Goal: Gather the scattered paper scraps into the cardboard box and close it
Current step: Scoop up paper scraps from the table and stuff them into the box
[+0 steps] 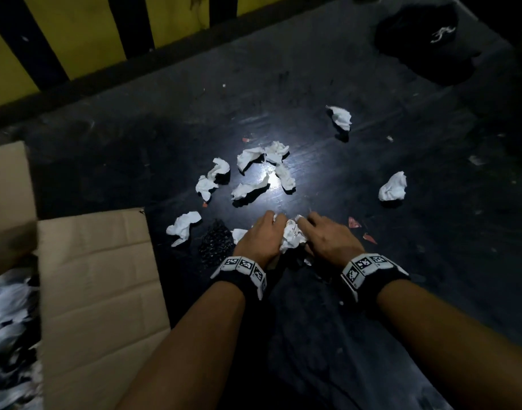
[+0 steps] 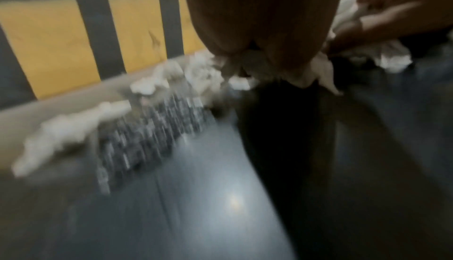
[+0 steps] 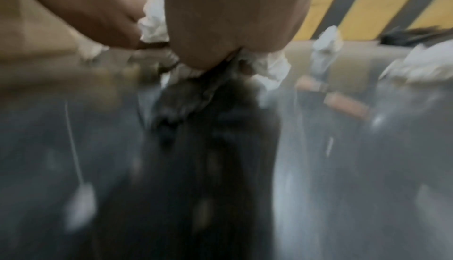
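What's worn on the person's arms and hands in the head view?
Both forearms are bare, no sleeves or gloves. The left hand and right hand each have a black wrist strap carrying white square tiles printed with black fiducial markers. No cables visible.

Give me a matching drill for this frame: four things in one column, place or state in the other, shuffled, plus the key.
Things:
1. cardboard box
2. black cap
3. paper wad
4. lone scrap

Places or states:
A. squeezed between the left hand and the right hand
B. far right corner of the dark floor
C. at the left, flap open, white paper already inside
D. alone on the floor, right of the middle cluster

Pairs: 1-C, 2-B, 3-A, 4-D
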The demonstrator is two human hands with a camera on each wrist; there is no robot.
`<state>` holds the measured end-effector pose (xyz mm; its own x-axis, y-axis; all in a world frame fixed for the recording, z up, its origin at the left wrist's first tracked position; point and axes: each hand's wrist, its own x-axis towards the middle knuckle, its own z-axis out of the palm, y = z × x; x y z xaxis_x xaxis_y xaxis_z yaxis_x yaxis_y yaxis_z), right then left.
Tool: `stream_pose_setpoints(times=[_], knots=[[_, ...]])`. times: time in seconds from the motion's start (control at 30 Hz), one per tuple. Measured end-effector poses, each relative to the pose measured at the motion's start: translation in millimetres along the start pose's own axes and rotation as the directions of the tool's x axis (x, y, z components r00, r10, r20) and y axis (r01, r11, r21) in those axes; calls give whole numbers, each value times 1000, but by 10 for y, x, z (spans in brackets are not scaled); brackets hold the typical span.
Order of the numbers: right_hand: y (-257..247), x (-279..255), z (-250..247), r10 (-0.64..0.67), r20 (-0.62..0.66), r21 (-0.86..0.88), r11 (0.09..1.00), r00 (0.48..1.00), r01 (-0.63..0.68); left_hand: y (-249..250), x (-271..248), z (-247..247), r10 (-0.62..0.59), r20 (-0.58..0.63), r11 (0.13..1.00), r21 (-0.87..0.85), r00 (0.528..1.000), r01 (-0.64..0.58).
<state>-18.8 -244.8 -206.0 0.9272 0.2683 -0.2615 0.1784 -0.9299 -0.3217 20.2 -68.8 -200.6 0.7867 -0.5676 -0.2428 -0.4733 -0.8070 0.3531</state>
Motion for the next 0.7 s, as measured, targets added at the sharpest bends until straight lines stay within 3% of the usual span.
stream_pose_setpoints(times=[0.07,0.2,0.37,0.53,0.7], knots=[[-42,-14,-211,5,-18,42,999,1000,-4,75,17,-245,-18,8,998,65,1000,17],[-220,-51,-774,68,-167,140,989,984,-45,176,-45,-821,1,-167,995,96,986,15],[-786,-34,-1454,-29,-388,201,973,921,116,42,-415,-1682,-59,-364,998,-48,930,44],[-1713,85,-1827,-122,-527,227,933,841,277,-398,-1197,-2453,-161,-562,986,-124,811,110],[-2989,134,-1712,-303,-520,225,853,798,470,-942,-2273,-2819,-259,-698,965,-160,668,207]])
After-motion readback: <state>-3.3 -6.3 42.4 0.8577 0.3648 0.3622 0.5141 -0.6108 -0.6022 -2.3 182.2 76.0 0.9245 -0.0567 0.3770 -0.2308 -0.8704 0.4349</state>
